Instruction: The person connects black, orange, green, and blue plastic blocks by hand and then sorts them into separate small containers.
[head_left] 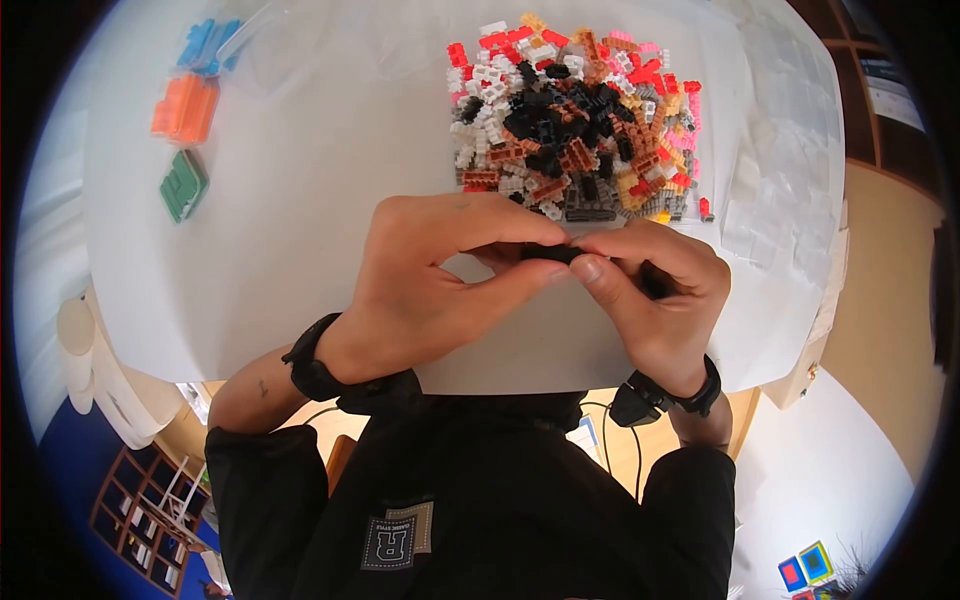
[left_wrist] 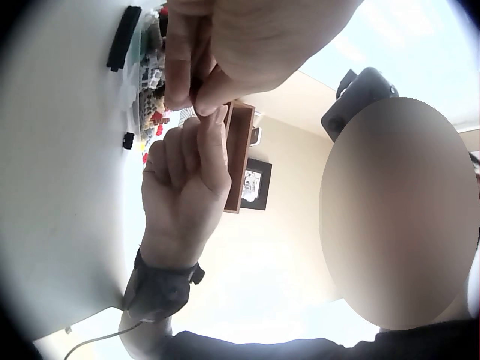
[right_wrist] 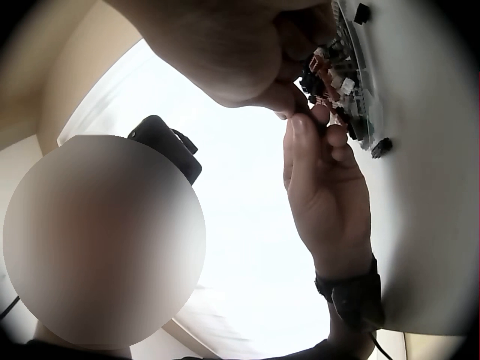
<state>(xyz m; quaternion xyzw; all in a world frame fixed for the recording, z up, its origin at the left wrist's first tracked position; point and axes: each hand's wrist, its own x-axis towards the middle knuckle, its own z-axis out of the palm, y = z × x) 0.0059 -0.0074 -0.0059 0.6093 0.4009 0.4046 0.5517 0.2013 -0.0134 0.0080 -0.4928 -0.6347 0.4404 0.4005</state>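
Note:
In the head view a small black piece is pinched between the left hand's thumb and forefinger. The right hand pinches its other end, and the fingertips of both hands nearly meet. Just beyond them lies a heap of small toy bricks, black in the middle with white, red, brown, tan and grey around. In the left wrist view the left hand is above and the right hand below, with the piece mostly hidden by fingers. The right wrist view shows the right hand and left hand fingertip to fingertip.
Blue, orange and green pieces lie at the table's left. Clear plastic bags cover its right side. A long black piece and a small black one lie on the white table.

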